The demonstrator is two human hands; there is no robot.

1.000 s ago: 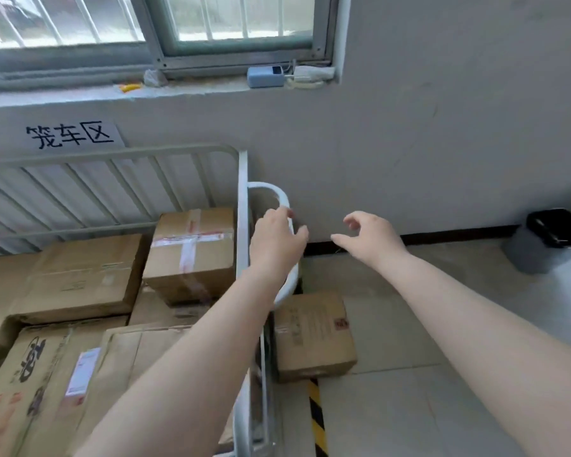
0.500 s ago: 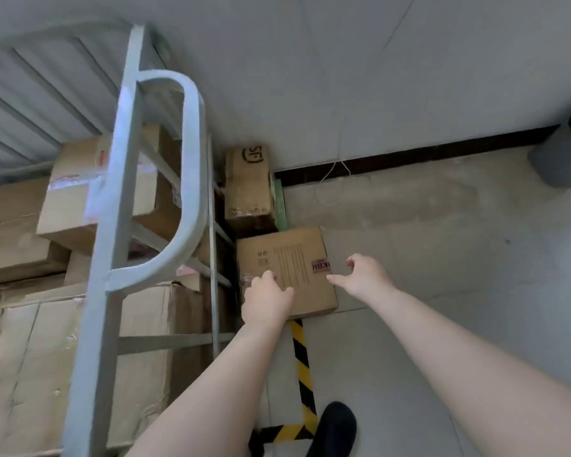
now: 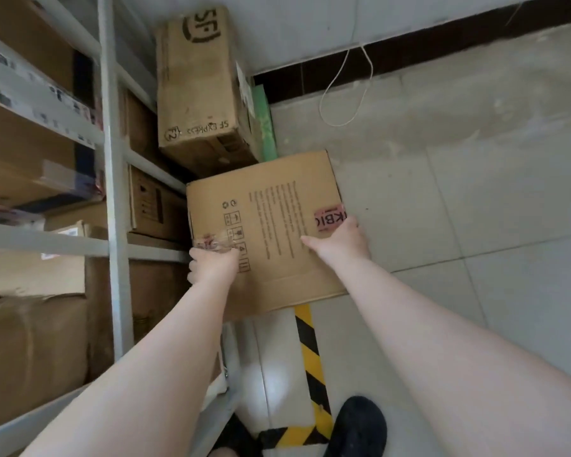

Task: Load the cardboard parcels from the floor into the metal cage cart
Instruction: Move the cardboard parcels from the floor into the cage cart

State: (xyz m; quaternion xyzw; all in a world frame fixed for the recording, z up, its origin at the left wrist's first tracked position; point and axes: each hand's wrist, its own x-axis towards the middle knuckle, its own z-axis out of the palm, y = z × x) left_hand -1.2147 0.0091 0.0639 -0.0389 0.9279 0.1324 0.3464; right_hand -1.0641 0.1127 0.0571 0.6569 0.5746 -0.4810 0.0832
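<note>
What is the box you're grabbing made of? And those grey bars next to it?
The box looks like brown cardboard: matte, creased, with printed text and tape. The grey bars of the cage cart look like painted metal: smooth, straight and pale.

Soft, even daylight fills the frame, with only faint shadows. A pale glare patch sits on the floor at lower centre. The cart bars and boxes at far left smear with motion blur, and wide-angle distortion bends straight lines near the edges.

Grey tiled floor. Bearing a printed cardboard parcel, with an SF box just behind that parcel. Yellow-black tape running before it.
</note>
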